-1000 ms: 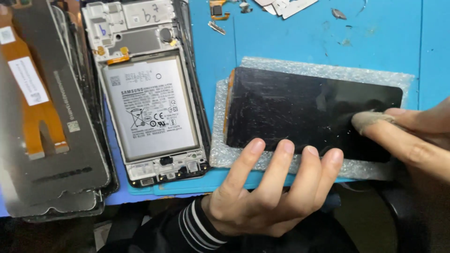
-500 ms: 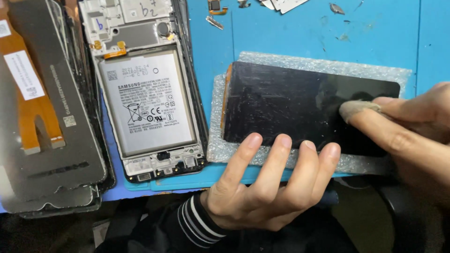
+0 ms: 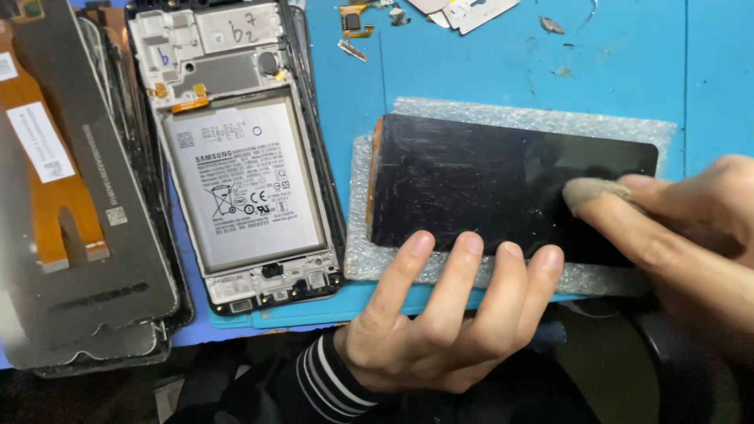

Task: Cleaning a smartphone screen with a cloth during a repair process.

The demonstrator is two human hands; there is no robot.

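While my left hand (image 3: 440, 314) lies flat with its four fingers spread along the near edge of the dark screen panel (image 3: 487, 188), I take it that the hand is there to pin the panel so it cannot slide; the palm is open and grips nothing, the fingertips only press down. My right hand (image 3: 683, 228) comes in from the right edge of the desk with thumb and forefinger pinched shut on a small grey wad of cloth (image 3: 593, 191), which rests on the glass near the panel's right end, well placed for rubbing the surface. One sheet of bubble wrap (image 3: 534, 118) lies under the panel and shows around it on the far, left and near sides, probably as padding between the glass and the blue mat (image 3: 503, 63). I count one screen panel, and its left end shows an orange strip. To its left, toward the left side of the desk, one opened phone body (image 3: 243, 157) lies face down with one white battery (image 3: 247, 184) exposed in its frame. Further left, at the left edge, rests one grey back plate with an orange ribbon cable (image 3: 47, 188) on it; there may be more plates stacked beneath, but I cannot tell how many. A few small loose parts (image 3: 353, 22) sit by the far edge.
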